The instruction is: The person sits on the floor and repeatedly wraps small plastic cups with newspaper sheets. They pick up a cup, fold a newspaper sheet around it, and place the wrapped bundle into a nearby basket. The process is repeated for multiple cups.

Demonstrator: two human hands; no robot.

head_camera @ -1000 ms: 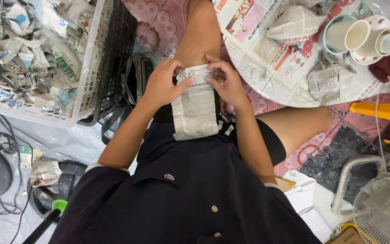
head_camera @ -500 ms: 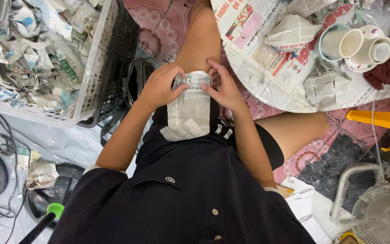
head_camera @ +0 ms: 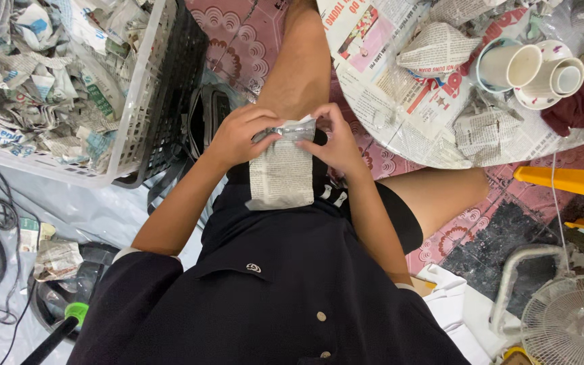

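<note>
Both hands pinch the top edge of a folded strip of grey newsprint (head_camera: pixel 282 172) that lies along the person's lap. The left hand (head_camera: pixel 241 135) closes thumb and fingers on its crumpled upper left corner; the right hand (head_camera: pixel 336 138) grips the upper right corner. The step in hand looks like creasing or rolling that top edge, and the next move probably calls for an even pull from both sides so the fold stays straight. Beyond the right hand, a newspaper-covered round counter (head_camera: pixel 386 94) carries stacked white cups (head_camera: pixel 528 67) and paper-wrapped bundles. Beyond the left hand stands a white plastic basket (head_camera: pixel 136 101) of crumpled newspaper.
</note>
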